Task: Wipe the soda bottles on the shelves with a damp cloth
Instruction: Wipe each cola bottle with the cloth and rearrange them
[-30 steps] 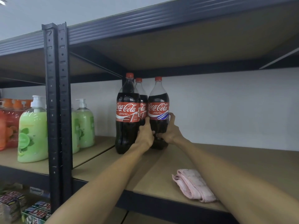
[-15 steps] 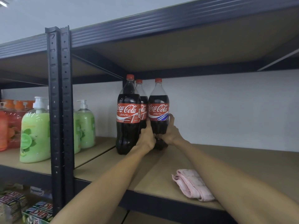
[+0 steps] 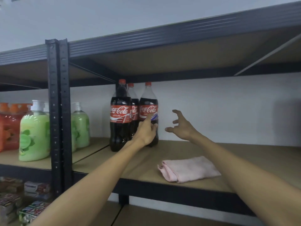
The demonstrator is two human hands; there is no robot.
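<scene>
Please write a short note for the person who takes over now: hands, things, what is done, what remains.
Left hand: fingers straight, touching the right cola bottle.
Right hand: open in the air beside it, holding nothing.
That bottle stands upright with two other cola bottles on the shelf; the pink cloth lies folded near the front edge, unheld.
Done: cannot tell which bottles are wiped.
Left: take the cloth, wipe each bottle.

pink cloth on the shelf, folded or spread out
Folded: the pink cloth lies as a compact bundle on the shelf board, stacked layers showing at its left end.
</scene>
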